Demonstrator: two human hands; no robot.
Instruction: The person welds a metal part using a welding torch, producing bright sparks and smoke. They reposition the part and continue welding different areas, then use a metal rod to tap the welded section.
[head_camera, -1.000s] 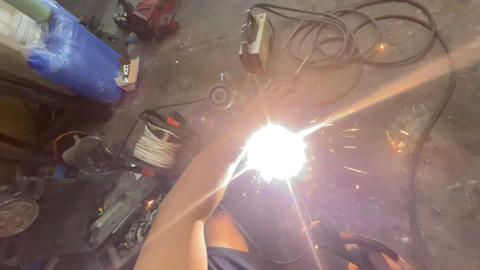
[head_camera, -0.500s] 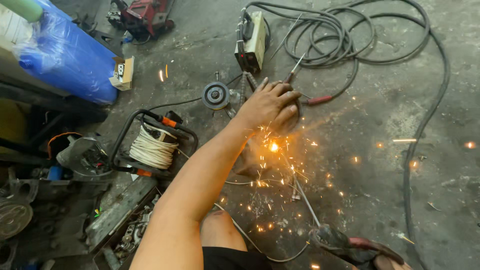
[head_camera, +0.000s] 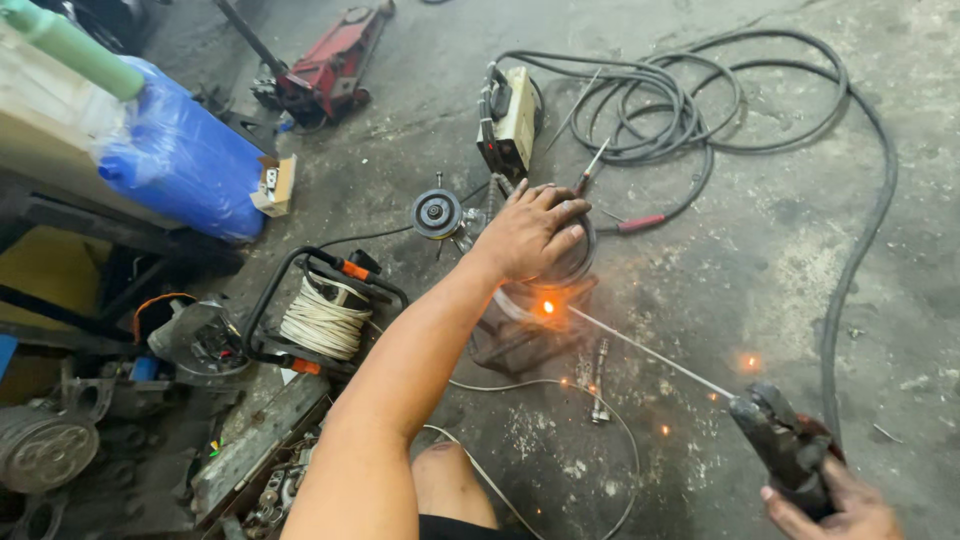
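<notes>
Left hand (head_camera: 533, 232) at frame centre, fingers spread, palm down on a dark metal workpiece (head_camera: 530, 325) sitting on the concrete floor (head_camera: 780, 260). Right hand (head_camera: 835, 505) at lower right corner, closed around a dark electrode holder (head_camera: 785, 445). Thin welding rod (head_camera: 650, 352) runs from the holder up-left to the workpiece; tip glows orange just below the left hand. A few sparks lie on the floor near the rod. Small welding machine (head_camera: 512, 118) at top centre, black cables (head_camera: 700, 110) coiled to its right. Angle grinder (head_camera: 437, 214) just left of the left hand. Cord reel (head_camera: 322, 318) at left centre. Blue drum (head_camera: 180, 165) upper left, red floor jack (head_camera: 325, 70) at top.
</notes>
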